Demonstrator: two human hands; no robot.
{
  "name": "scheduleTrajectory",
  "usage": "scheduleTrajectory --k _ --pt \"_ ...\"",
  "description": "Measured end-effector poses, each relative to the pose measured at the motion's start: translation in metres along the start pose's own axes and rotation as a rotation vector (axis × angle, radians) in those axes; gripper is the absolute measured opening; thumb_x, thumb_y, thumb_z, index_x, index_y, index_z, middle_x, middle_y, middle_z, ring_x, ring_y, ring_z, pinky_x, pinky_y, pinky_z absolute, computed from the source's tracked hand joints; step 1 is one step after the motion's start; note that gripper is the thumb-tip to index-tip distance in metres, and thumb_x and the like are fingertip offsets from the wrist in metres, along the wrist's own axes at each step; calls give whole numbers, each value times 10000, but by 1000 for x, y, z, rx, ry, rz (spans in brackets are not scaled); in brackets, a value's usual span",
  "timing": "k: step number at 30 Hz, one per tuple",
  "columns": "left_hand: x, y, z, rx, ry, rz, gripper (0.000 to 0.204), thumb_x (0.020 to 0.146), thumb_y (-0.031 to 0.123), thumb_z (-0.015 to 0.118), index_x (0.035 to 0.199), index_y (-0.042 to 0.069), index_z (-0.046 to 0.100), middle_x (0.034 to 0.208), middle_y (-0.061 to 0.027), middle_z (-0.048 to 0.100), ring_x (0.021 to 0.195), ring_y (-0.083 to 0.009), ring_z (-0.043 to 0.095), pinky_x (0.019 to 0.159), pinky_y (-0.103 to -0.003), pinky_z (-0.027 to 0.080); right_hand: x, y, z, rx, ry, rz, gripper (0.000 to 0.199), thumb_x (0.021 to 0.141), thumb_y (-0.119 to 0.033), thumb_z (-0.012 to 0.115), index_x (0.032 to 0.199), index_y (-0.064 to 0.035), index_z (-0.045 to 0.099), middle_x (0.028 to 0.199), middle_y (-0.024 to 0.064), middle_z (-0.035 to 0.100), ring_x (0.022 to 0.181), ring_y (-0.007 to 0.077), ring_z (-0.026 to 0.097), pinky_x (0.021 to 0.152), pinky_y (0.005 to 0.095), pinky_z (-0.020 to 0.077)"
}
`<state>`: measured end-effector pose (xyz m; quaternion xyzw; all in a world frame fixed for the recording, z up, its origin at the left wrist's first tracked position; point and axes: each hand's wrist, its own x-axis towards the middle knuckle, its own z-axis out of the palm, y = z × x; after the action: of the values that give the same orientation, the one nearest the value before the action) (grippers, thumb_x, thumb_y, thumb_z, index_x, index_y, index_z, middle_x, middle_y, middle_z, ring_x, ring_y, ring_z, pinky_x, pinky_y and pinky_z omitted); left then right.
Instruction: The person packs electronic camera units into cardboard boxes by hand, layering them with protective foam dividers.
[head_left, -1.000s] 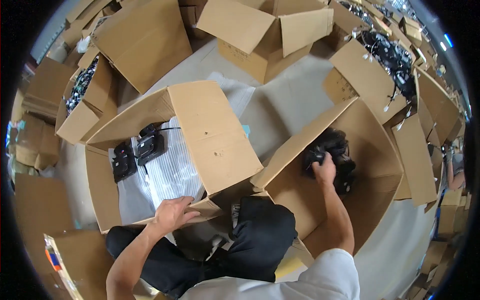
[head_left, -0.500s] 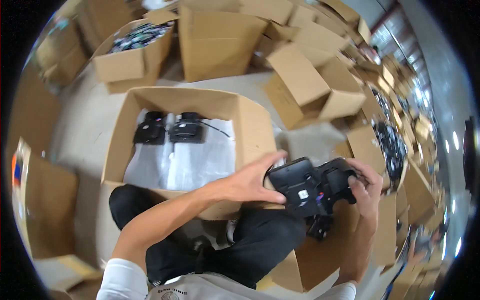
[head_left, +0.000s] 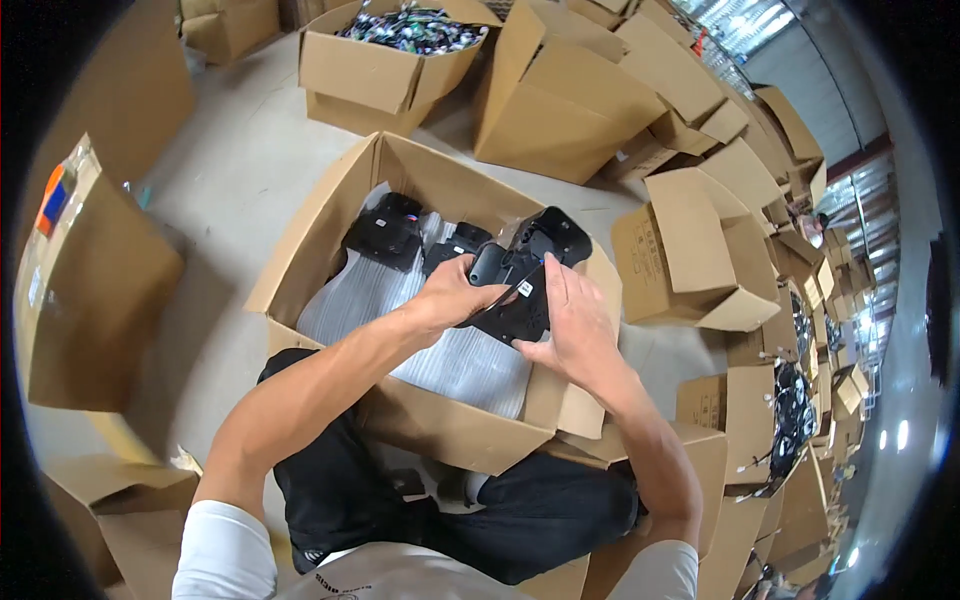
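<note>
A black plastic device [head_left: 508, 318] with a flat panel, a rounded arm and a small white label is held between my two hands, above the right side of an open cardboard box [head_left: 440, 435]. My left hand [head_left: 455, 297] grips its near left part, the thumb along the rounded arm. My right hand [head_left: 580, 320] closes on its right edge, fingers over the panel. Inside the box, one similar black device [head_left: 383, 235] lies at the far left on a white foam sheet [head_left: 370, 310]. A second black device [head_left: 463, 240] beside it is partly hidden by the held one.
Past the box stands a carton [head_left: 385, 75] full of small tangled parts, with a tall carton [head_left: 560, 95] next to it. An open carton [head_left: 690, 245] sits to the right. Another tall carton [head_left: 110, 290] stands at the left. Cartons with black parts [head_left: 792, 410] line the right.
My hands have carried the black device leftward from beside the box to over it, and its pose has turned. The whole view has swung to the right.
</note>
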<state>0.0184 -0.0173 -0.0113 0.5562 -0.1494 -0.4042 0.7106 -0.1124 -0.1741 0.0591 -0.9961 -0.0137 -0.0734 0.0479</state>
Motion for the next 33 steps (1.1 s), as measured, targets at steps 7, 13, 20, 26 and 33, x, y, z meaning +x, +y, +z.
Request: scheduleTrajectory --k 7,13,20,26,33 --pt "31 1 -31 358 448 179 734 876 362 698 1364 -133 461 1327 -335 510 1231 -389 547 1049 -414 437 56 100 113 -77 -443 274 982 577 -273 887 1374 55 416 1274 228 565 1188 391 566 1020 472 472" --pt "21 15 -43 312 400 198 678 904 323 687 1361 -128 471 1308 -305 533 1192 -356 580 992 -399 477 74 162 213 -93 -591 424 928 554 -219 912 1309 30 432 1286 247 552 1243 407 537 1027 445 493" --pt "16 14 -50 306 352 205 601 922 296 673 1347 -99 514 1264 -259 593 1191 -358 590 976 -407 490 92 157 219 -1 -755 436 871 574 -109 876 1297 11 405 1346 258 510 1222 425 553 1024 453 508" --pt "38 -19 -29 553 128 162 409 893 282 687 1151 -32 646 1209 -237 620 1113 -331 622 940 -415 506 70 159 224 -112 -657 491 806 654 -28 821 1330 16 385 1376 224 497 1334 386 477 1083 436 468" --pt "141 -104 -23 1780 -369 344 708 793 324 773 1355 -32 529 1466 -237 462 1381 -371 425 1130 -502 352 49 159 228 -60 -503 465 769 670 -2 797 1320 -10 385 1357 228 490 1298 398 493 1070 448 475"
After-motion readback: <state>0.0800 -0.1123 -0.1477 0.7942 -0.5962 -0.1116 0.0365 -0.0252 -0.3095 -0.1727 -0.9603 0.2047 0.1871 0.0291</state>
